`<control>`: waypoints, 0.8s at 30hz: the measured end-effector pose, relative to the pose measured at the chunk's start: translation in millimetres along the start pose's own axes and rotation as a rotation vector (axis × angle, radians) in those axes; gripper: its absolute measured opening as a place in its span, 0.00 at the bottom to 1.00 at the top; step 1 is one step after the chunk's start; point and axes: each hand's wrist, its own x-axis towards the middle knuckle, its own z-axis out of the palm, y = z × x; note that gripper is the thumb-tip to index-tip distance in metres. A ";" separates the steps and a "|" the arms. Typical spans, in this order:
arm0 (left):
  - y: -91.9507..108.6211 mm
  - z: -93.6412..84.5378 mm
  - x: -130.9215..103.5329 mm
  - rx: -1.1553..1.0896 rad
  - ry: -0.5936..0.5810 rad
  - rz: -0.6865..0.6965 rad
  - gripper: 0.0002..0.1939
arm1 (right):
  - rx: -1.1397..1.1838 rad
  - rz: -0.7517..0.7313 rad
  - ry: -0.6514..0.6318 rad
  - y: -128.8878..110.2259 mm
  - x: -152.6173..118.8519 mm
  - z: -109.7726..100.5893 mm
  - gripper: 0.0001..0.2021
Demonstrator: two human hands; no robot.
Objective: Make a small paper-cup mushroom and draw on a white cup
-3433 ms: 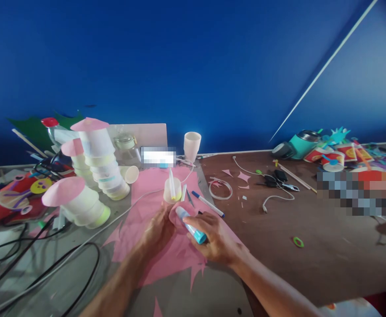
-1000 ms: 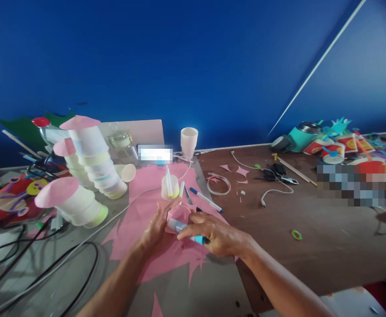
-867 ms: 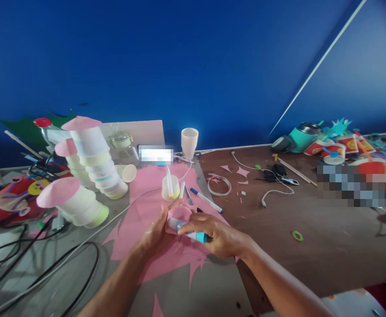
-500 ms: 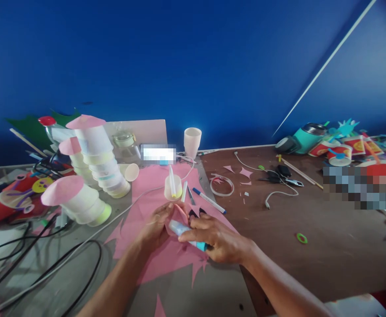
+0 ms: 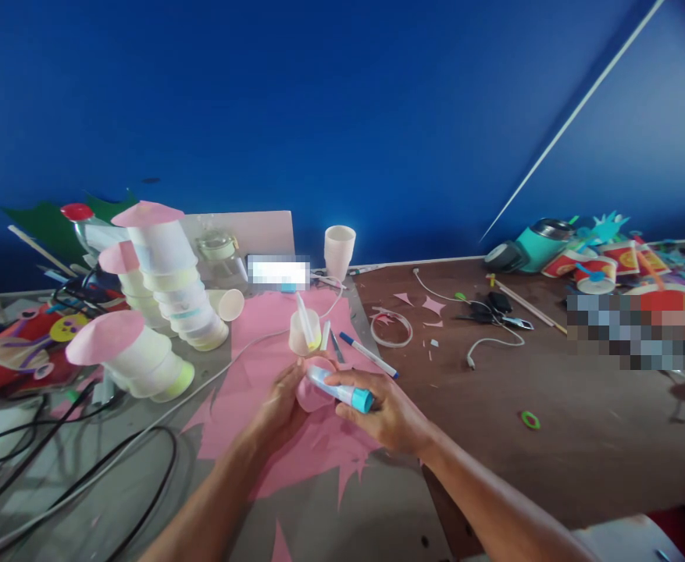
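Blue wall, cluttered tabletop, glue stick at the pink paper

Beneath the blue wall (image 5: 342,117), a brown tabletop (image 5: 483,468) fills the right side, while a grey surface (image 5: 377,499) runs along the left, carrying a pink paper sheet (image 5: 260,316). Above this sheet, nearer its front edge than its back, the left hand (image 5: 283,398) cups a small curved pink paper piece (image 5: 312,396), its fingers partly hidden behind it. The right hand (image 5: 386,414) grips a glue stick (image 5: 342,390), thumb and fingers closed round the tube, the blue end towards the palm and the other end over the piece; whether the tip presses on it I cannot tell. Gluing the piece looks like the step in hand. By my judgement, the next move calls for a steady left hold and light strokes, so the thin paper does not buckle. Just beyond the hands a paper cup (image 5: 298,336) holds a pale marker; a blue-capped marker (image 5: 369,355) lies across the sheet's right edge. Towards the grey surface's back left corner stand paper-cup towers (image 5: 169,257) with pink paper roofs
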 end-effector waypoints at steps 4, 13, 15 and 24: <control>-1.0 3.4 -0.6 -0.032 -0.099 -0.012 0.28 | -0.002 -0.037 -0.003 0.9 -0.5 8.2 0.17; -14.2 1.0 -0.5 -0.048 0.107 0.164 0.26 | 0.570 0.396 0.249 0.7 3.7 32.5 0.22; -15.9 0.0 -0.1 -0.048 0.116 0.173 0.26 | 0.671 0.456 0.240 1.9 4.5 33.0 0.24; -4.8 -2.5 -1.2 -0.092 -0.078 -0.009 0.30 | 0.046 -0.074 -0.136 0.6 5.4 -10.3 0.10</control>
